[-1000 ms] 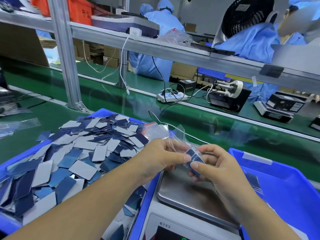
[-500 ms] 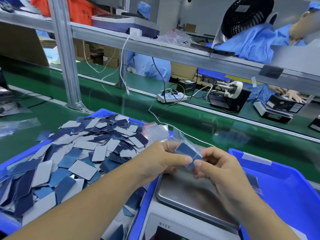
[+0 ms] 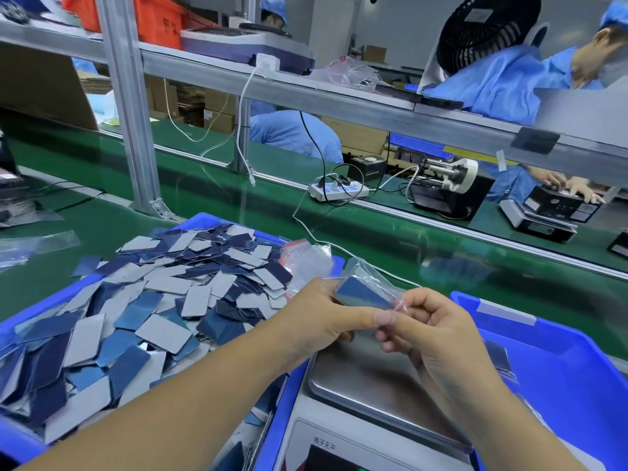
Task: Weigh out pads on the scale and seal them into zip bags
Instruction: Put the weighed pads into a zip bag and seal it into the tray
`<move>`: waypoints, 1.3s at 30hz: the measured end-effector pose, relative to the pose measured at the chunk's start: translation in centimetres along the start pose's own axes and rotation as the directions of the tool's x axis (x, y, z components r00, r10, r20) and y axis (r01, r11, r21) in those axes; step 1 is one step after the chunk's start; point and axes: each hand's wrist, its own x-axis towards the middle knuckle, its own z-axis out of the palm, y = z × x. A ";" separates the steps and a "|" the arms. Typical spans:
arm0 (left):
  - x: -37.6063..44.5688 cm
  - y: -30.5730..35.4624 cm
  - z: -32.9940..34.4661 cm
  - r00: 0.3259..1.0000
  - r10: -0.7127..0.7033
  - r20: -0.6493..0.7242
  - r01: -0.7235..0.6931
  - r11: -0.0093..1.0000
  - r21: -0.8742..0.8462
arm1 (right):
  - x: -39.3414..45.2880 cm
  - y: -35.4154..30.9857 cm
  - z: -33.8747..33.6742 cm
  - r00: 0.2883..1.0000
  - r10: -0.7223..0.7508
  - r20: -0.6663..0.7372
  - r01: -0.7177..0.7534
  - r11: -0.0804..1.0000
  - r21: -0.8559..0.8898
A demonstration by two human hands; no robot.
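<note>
Both hands meet above the steel pan of the scale (image 3: pixel 367 382), sharing one small clear zip bag (image 3: pixel 368 282) with dark blue pads (image 3: pixel 362 294) inside it. The left hand (image 3: pixel 319 321) has its fingers curled around the bag's left end, thumb stretched out along the lower edge; the right hand (image 3: pixel 438 338) pinches the bag's right edge between thumb and bent forefinger, the two thumb tips nearly touching. The bag sits tilted, its far end raised — whether its zip is closed cannot be told. The scale pan under the hands carries nothing, and the scale's front panel with printed characters shows at the bottom edge. To the left, a blue tray (image 3: pixel 217 220) holds a loose heap of blue and grey pads (image 3: pixel 153 300), and a few empty clear bags with red strips (image 3: pixel 304 256) lie on the heap's far right corner. To the right of the scale stands a second blue bin (image 3: pixel 577 385). All of this rests on a green surface (image 3: pixel 407 246), with a white cable trailing across it. Beyond, a metal shelf (image 3: pixel 339 100) carries a black fan (image 3: pixel 489 32), and people in blue smocks work on the far side, one with hands at another scale (image 3: pixel 540 215).
</note>
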 end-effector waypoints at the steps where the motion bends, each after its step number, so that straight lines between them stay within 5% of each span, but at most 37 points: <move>1: 0.0 0.1 0.0 1.000 0.000 0.017 0.000 1.000 -0.003 | 0.0 0.0 0.0 1.000 -0.012 -0.007 0.012 1.000 0.011; 9: 0.2 -0.4 0.0 0.999 0.004 -0.034 -0.005 1.000 -0.011 | -0.4 -0.6 -0.6 0.997 -0.010 0.081 0.006 0.999 0.050; 16: -0.2 -0.1 0.0 0.999 0.005 0.052 -0.009 0.997 0.073 | -0.2 -0.4 -0.2 0.978 -0.205 -0.046 0.193 0.964 -0.184; 19: -0.1 0.2 -0.3 0.999 -0.008 0.044 0.008 1.000 -0.006 | -0.1 -0.2 -0.8 0.948 -0.311 -0.067 0.262 0.883 -0.389; 24: 0.2 -0.2 -0.3 0.998 -0.043 0.036 0.038 0.991 0.125 | -0.3 0.2 -0.8 0.897 -0.434 0.086 0.380 0.655 -0.654; 34: 0.0 -0.1 -0.3 0.998 0.027 0.058 -0.032 0.995 0.094 | 0.0 -0.1 -1.6 0.913 -0.395 0.099 0.370 0.704 -0.606; 39: 0.2 -0.1 -0.3 0.998 0.047 -0.046 -0.044 0.996 0.071 | -0.2 -0.3 -1.7 0.901 -0.409 0.142 0.404 0.677 -0.615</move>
